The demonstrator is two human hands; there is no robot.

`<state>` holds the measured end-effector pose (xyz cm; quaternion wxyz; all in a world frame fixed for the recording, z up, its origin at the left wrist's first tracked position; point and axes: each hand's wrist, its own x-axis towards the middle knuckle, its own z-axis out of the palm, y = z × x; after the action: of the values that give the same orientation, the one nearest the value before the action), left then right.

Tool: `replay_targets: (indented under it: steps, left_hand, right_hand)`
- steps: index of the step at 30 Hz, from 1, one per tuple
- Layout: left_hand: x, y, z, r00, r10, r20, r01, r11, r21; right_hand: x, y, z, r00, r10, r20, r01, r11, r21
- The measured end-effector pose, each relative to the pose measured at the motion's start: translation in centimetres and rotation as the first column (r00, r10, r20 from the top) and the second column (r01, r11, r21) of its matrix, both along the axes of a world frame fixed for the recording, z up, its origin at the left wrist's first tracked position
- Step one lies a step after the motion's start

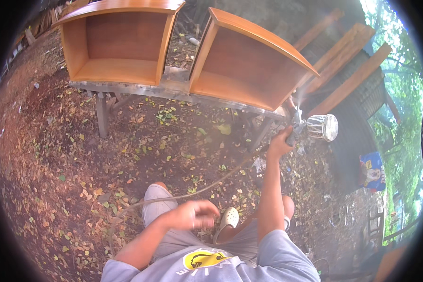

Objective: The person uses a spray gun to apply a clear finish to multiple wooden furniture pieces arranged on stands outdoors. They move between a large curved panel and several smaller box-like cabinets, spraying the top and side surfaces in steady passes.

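My right hand reaches forward, fingers wrapped round the grip of a spray gun. A paint-streaked cup is fixed to the gun's right side. Pale mist shows around the nozzle, close to the right side of an open-fronted wooden cabinet. A second wooden cabinet of the same orange-brown colour stands to its left. Over my lap hangs my left hand, slightly blurred, with fingers loosely bent and partly apart and nothing visible in them. A thin hose runs from near the gun toward the lower left.
Both cabinets rest on a rough wooden bench. Several wooden boards lean at the right by dark corrugated sheeting. A blue printed bag is farther right. Dry leaves cover the ground around my feet.
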<state>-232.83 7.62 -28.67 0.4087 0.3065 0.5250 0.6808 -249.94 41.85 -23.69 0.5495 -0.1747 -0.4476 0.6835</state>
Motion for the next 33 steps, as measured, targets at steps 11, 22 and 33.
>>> replay_targets:
  steps: [11, 22, 33]
  left_hand:
    - [-2.6, -0.7, -12.4, 0.808, 0.576, -0.124, -0.575, 0.725, -0.378]
    - [-0.5, -2.9, -16.1, 0.541, 0.154, -0.827, -0.783, 0.452, -0.427]
    - [0.2, -5.0, -19.4, 0.467, 0.217, -0.857, -0.863, 0.325, -0.387]
  right_hand:
    - [5.5, -7.0, 3.3, 0.845, 0.517, 0.135, -0.516, 0.724, 0.457]
    - [5.7, 4.4, 5.4, 0.993, 0.108, 0.048, -0.117, 0.961, 0.250]
    - [5.6, 7.1, 0.3, 0.784, -0.268, 0.560, -0.010, 0.897, 0.442]
